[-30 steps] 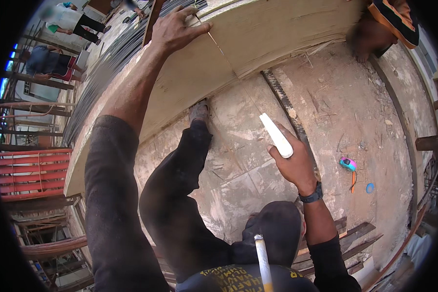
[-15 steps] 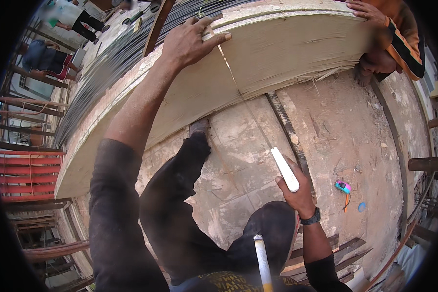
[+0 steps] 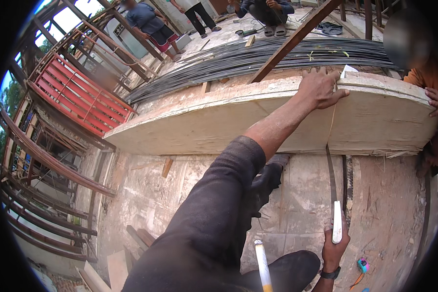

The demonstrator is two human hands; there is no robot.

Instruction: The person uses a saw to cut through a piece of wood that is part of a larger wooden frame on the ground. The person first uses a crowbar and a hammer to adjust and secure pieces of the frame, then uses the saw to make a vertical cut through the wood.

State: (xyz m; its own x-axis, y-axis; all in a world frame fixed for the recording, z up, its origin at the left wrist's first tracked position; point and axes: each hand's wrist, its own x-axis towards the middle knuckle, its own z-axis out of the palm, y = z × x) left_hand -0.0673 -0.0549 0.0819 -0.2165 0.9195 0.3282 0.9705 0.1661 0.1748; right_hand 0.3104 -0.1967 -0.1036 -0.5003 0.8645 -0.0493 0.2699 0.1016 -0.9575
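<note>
My right hand (image 3: 337, 246) is closed around the white handle (image 3: 337, 223) of a handsaw, low at the right of the middle. The saw's dark, narrow blade (image 3: 331, 170) runs up and away to the lower edge of thick plywood sheets (image 3: 219, 124) standing on edge. A thin cut line climbs the near face from there towards the top. My left hand (image 3: 321, 88) grips the top edge beside that line, thumb on the near face and fingers over the top. The far end of the blade cannot be made out.
A co-worker's hand (image 3: 437, 100) holds the sheets' right end. Behind lie long dark rods (image 3: 297, 51) and a slanting brown beam (image 3: 297, 41). A red slatted panel (image 3: 78, 95) stands left. A tape measure (image 3: 362, 265) lies on the floor; a cigarette (image 3: 262, 263) shows low.
The view has swung left and up, so the sheets and both hands appear farther right. My left hand still grips the top edge, and my right still holds the saw.
</note>
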